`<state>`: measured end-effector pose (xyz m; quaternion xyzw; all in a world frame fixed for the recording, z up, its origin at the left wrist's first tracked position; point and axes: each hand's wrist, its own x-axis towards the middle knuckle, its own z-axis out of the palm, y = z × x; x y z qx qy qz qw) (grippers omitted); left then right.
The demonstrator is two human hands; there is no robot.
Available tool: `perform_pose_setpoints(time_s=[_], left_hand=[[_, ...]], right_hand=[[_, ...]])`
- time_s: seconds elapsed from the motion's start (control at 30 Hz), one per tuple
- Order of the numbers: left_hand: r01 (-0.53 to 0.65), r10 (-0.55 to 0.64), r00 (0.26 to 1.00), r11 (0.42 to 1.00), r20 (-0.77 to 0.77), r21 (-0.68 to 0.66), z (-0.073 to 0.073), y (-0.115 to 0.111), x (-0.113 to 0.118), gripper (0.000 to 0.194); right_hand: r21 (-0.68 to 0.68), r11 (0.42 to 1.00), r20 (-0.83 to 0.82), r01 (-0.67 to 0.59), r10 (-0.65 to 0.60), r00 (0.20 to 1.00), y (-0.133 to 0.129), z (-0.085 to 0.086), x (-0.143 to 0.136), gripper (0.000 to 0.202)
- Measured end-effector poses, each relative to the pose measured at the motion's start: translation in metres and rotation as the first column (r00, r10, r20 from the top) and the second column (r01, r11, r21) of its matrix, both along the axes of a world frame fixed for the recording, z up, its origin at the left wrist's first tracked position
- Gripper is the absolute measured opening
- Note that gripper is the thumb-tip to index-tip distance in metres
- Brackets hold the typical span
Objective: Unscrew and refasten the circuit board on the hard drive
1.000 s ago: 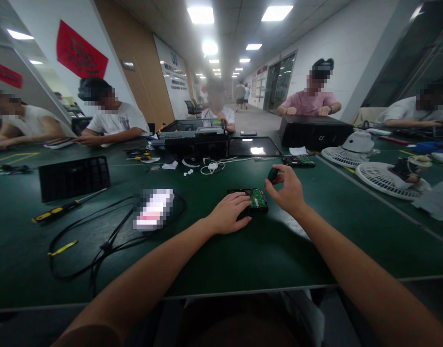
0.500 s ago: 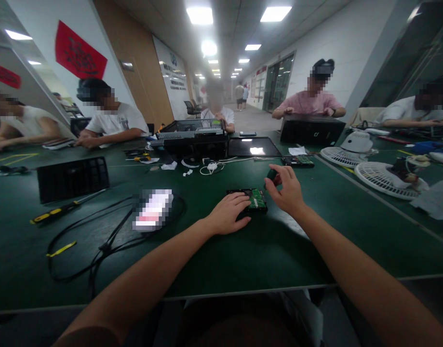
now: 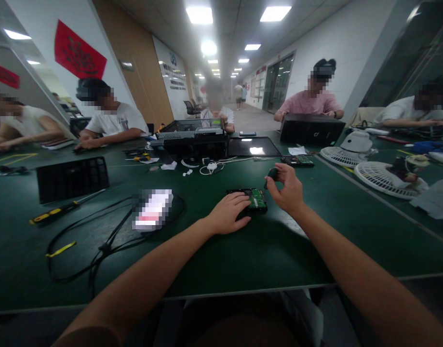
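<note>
A hard drive (image 3: 258,201) with a green circuit board lies on the table in front of me. Over its left part rests my left hand (image 3: 230,212), flat, with fingers stretched across the board and the thumb apart at the near side. My right hand (image 3: 288,188) is closed round a small screwdriver (image 3: 271,177) with a dark handle. Its thin shaft points down at the drive's right edge; whether the tip touches a screw is too small to tell.
To the left lie a phone (image 3: 152,209), black cables (image 3: 105,248) and a yellow-black screwdriver (image 3: 55,213) near a black panel (image 3: 73,179). Beyond the drive are a white cable (image 3: 212,167) and another circuit board (image 3: 298,160). Fan parts (image 3: 383,179) stand right. Several people work around the table.
My right hand has shifted slightly, and the screwdriver's handle is turned a little in its fingers. My left hand and the hard drive stay in place.
</note>
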<state>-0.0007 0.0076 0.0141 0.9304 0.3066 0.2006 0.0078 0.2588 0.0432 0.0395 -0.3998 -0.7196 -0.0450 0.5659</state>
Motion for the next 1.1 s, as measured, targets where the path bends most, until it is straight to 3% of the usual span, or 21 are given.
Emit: perform_pose_setpoints(time_s=[0.57, 1.1], left_hand=[[0.001, -0.001, 1.000, 1.000, 0.003, -0.007, 0.0014, -0.0006, -0.0013, 0.054], [0.004, -0.004, 1.000, 1.000, 0.008, 0.001, 0.0002, -0.0001, -0.0003, 0.053]], right_hand=[[0.014, 0.999, 0.035, 0.048, -0.048, 0.998, -0.0085, 0.0066, -0.0048, 0.037], [0.013, 0.998, 0.030, 0.058, -0.058, 0.998, -0.0080, 0.0060, -0.0041, 0.040]])
